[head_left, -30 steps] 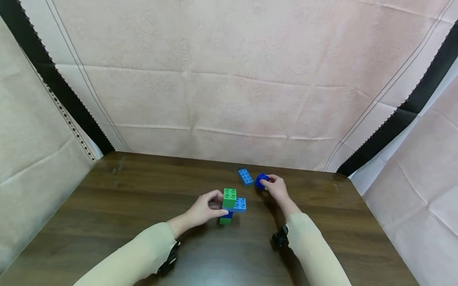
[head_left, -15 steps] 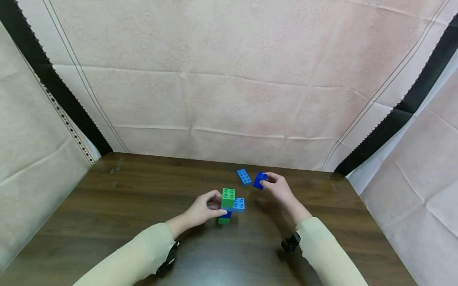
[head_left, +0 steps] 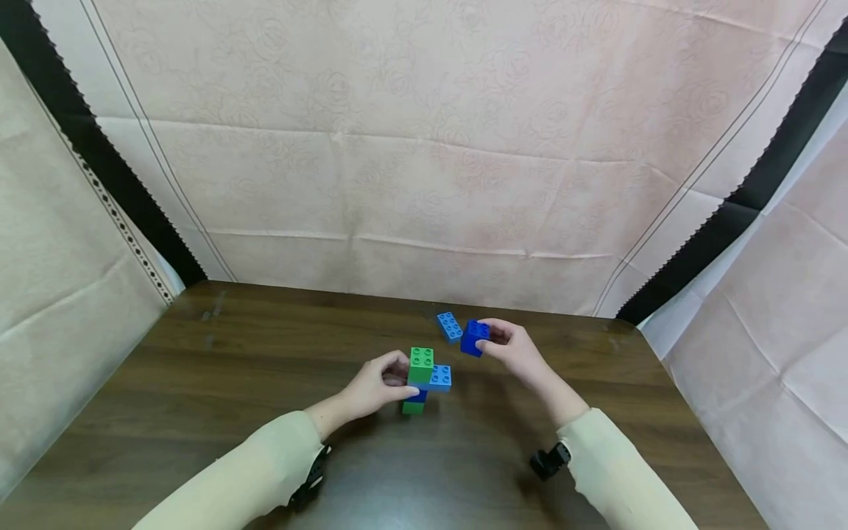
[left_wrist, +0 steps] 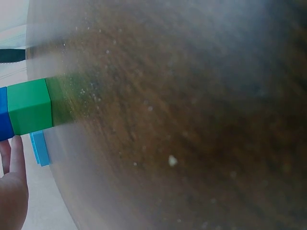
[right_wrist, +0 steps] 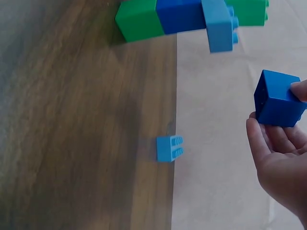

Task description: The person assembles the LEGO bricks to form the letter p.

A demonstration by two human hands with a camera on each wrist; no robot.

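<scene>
A stack of toy building bricks stands near the table's middle: green bottom brick, dark blue brick, light blue brick jutting right, and green top brick. My left hand grips this stack from the left, thumb in front and fingers behind. Up to the stack's right, my right hand pinches a dark blue brick between thumb and fingers, studs upward. In the right wrist view this brick is held above the table. Beyond it lies a loose light blue brick.
The brown wooden table ends just behind the loose brick. A pale patterned cloth hangs beyond its far edge, with more cloth on both sides. A black camera is strapped at my right wrist.
My right hand has raised the dark blue brick and brought it a little left, towards the stack. My left hand keeps its grip on the stack; the view has shifted slightly.
</scene>
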